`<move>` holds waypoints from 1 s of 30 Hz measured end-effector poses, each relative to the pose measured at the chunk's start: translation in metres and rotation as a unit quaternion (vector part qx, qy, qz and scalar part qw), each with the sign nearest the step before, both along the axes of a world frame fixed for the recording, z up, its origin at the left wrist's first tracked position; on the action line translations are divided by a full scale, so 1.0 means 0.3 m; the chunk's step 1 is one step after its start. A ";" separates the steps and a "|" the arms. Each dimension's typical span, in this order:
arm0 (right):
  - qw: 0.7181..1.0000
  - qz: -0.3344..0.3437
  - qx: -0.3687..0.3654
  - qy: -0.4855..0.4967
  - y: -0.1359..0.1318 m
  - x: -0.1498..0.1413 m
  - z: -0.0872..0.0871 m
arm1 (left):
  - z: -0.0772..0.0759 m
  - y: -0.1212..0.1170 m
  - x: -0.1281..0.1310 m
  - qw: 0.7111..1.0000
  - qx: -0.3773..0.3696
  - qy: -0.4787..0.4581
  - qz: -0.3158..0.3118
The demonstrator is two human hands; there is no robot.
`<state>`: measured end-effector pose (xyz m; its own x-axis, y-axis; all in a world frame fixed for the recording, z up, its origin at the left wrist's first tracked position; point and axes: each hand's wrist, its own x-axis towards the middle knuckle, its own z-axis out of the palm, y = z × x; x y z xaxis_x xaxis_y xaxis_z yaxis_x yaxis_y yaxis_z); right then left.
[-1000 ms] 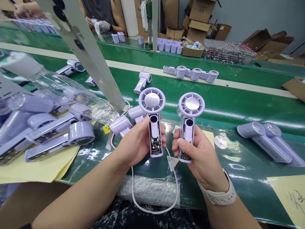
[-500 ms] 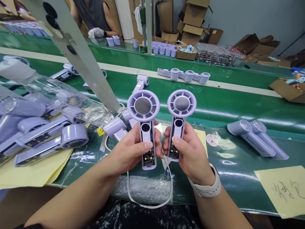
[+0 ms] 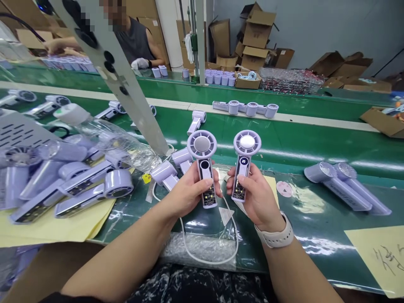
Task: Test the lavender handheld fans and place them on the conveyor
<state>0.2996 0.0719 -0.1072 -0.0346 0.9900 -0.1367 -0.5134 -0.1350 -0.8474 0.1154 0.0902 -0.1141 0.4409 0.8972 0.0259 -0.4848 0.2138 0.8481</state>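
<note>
My left hand is closed round the handle of a lilac handheld fan, its thumb on the front and its round display dark. A second lilac handheld fan sits in the grip of my right hand, thumb pressed near its button; its small display is lit and reads 20. Both fans stand roughly upright, heads up, with bare circuit boards showing low on the handles. Below them a white cable loops over a clear plastic-wrapped bundle. Just left of my left hand lies another lilac fan.
Many lilac fans are piled on yellow paper at left, beside a clear plastic bottle and a slanted metal post. Two fans lie at right near a handwritten yellow sheet. Across the green conveyor a person works.
The right fan's display has lit up, and its round plate looks brighter. Both fans are slightly farther from me and a little more apart. The camera view has shifted left.
</note>
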 end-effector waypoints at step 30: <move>0.995 0.042 0.061 -0.065 -0.009 -0.014 -0.017 | -0.005 0.029 0.001 1.000 0.023 -0.005 -0.009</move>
